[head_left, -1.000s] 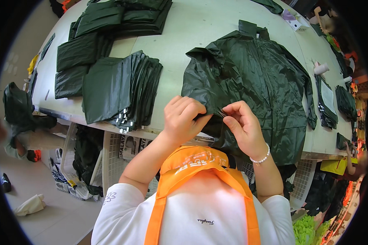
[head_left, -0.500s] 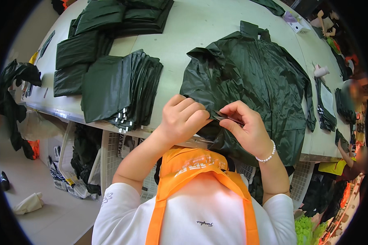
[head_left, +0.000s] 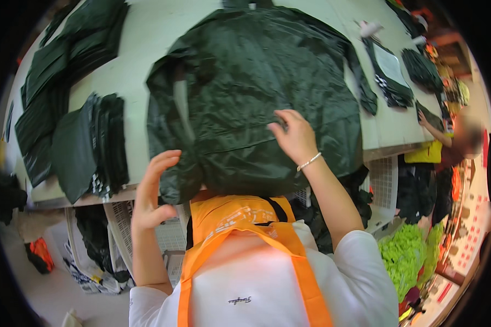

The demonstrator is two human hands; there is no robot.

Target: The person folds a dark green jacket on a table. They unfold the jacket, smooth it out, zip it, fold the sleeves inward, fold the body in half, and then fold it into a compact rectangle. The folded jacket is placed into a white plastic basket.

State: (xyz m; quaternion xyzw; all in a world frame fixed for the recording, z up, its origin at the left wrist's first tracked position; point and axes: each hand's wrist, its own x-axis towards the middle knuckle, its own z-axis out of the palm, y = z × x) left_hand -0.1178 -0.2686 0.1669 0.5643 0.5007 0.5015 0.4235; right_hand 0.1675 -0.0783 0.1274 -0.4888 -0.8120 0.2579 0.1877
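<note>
A dark green jacket [head_left: 240, 92] lies spread on the pale table in front of me, collar away from me and hem at the near edge. My left hand [head_left: 154, 191] is beside the lower end of its left-lying sleeve [head_left: 174, 180], fingers and thumb apart, holding nothing. Over the front of the jacket is my right hand [head_left: 297, 136], with a beaded bracelet at the wrist. Its fingers are curled toward the thumb, and a small dark gap shows between them. I cannot make out what, if anything, lies inside that hand.
Folded dark green garments [head_left: 87, 147] are stacked at the left of the table [head_left: 139, 71]. On the right lie more folded bundles [head_left: 390, 71] and a thread cone [head_left: 371, 28]. White plastic crates [head_left: 382, 185] stand underneath. A co-worker's hand [head_left: 423, 119] rests at the table's right side.
My hands were together at the sleeve end, the right one pinching a small dark pointed tool. They have parted, the sleeve now hangs straight down the jacket's side, and the view has shifted right.
</note>
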